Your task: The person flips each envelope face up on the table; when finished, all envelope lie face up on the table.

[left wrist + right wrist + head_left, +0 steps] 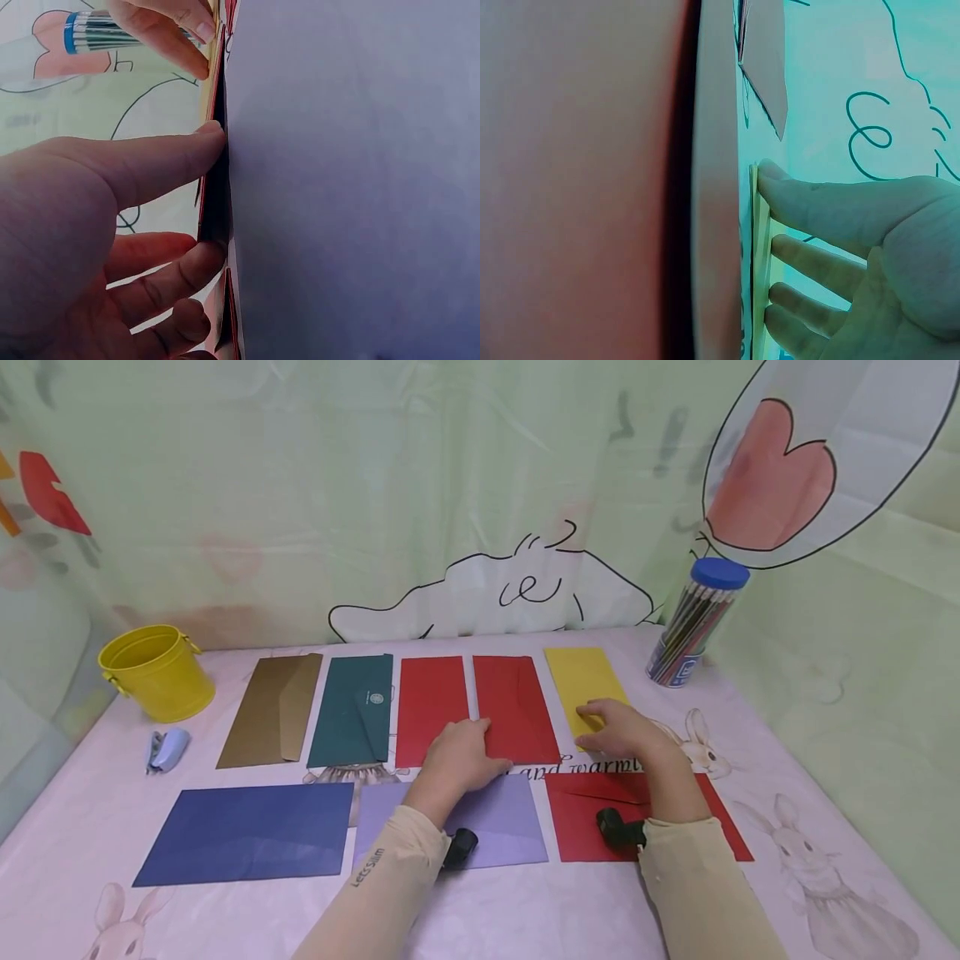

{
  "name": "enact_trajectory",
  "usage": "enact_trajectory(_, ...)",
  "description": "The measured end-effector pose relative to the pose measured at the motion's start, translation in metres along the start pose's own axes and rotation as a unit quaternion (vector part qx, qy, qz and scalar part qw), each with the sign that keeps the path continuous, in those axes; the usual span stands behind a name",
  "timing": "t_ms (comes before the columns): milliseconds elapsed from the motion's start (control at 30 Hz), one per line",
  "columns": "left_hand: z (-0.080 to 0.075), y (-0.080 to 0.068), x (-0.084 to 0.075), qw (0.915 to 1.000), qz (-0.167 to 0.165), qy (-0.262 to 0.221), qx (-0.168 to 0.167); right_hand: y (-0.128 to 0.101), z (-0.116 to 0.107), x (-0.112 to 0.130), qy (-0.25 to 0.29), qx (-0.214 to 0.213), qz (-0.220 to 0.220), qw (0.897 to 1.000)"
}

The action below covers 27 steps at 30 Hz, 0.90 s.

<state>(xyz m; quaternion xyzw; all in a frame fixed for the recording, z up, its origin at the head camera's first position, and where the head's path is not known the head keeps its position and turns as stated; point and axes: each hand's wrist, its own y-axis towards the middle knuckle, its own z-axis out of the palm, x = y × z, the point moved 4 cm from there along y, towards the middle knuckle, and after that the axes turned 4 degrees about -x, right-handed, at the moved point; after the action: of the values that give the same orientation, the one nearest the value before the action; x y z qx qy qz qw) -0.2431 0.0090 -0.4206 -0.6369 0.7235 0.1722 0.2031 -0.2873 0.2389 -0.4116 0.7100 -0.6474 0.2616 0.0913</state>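
My left hand (463,758) is at the near end of the right-hand red envelope (517,710) in the back row. In the left wrist view its thumb (176,161) meets the envelope's near edge, with the fingers around its left corner; a dark gap shows beneath. My right hand (621,732) rests its fingertips on the near part of a yellow envelope (587,672). In the right wrist view the thumb (810,206) touches the yellow edge, with the fingers spread along it. Another red envelope (431,702) lies just left of my left hand.
Gold (270,710) and dark green (348,710) envelopes lie at back left. Nearer lie blue (247,831), lilac (498,827) and red (585,835) envelopes. A yellow bucket (161,681) and a blue stapler (168,749) stand left; a pencil jar (693,622) stands back right.
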Motion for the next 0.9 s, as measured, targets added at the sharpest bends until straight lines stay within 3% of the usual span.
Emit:
enact_trajectory(467,0.0,-0.002,-0.009,0.9989,0.024,0.032,-0.024,-0.002,-0.003,0.005,-0.014,-0.014,-0.005,1.0)
enact_trajectory(733,-0.004,-0.007,-0.036,0.9959,0.071,0.052,-0.023,-0.008,-0.011,0.003,-0.009,-0.036,-0.02,0.999)
enact_trajectory(900,0.002,-0.002,-0.06,0.9903,0.113,0.082,-0.003,-0.018,-0.023,-0.017,-0.006,-0.037,0.014,0.999)
